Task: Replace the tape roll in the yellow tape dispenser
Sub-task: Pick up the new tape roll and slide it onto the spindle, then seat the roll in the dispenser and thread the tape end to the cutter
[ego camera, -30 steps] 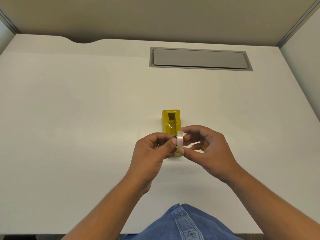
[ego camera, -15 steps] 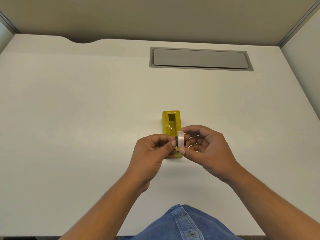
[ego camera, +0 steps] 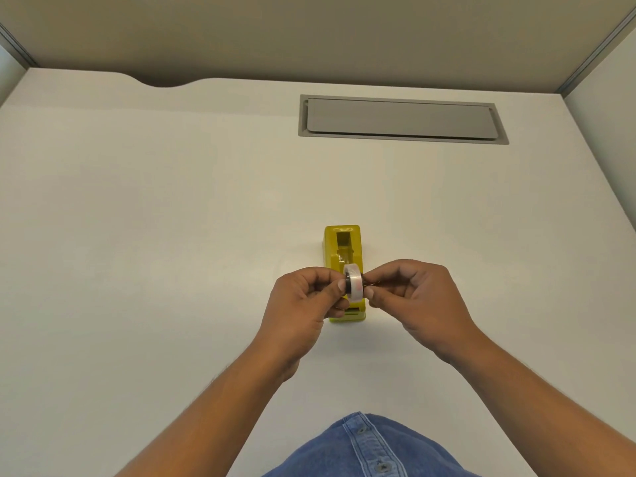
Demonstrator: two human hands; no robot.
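The yellow tape dispenser (ego camera: 343, 247) stands on the white desk (ego camera: 155, 235), its long axis pointing away from me and its roll bay open on top. Just above its near half I hold a small clear tape roll (ego camera: 354, 281) with a dark core on its left side. My left hand (ego camera: 303, 304) pinches the roll from the left with thumb and fingertips. My right hand (ego camera: 416, 297) pinches it from the right. The hands hide the dispenser's near part, apart from its front end below the roll.
A grey rectangular cable hatch (ego camera: 402, 119) is set flush into the desk at the back right. Partition walls close the desk at the back and on both sides. My denim shirt (ego camera: 364, 445) shows at the bottom edge.
The hands have shifted slightly on the roll, and a dark core now shows on its left side. The roll stays above the dispenser's near half. The dispenser has not moved.
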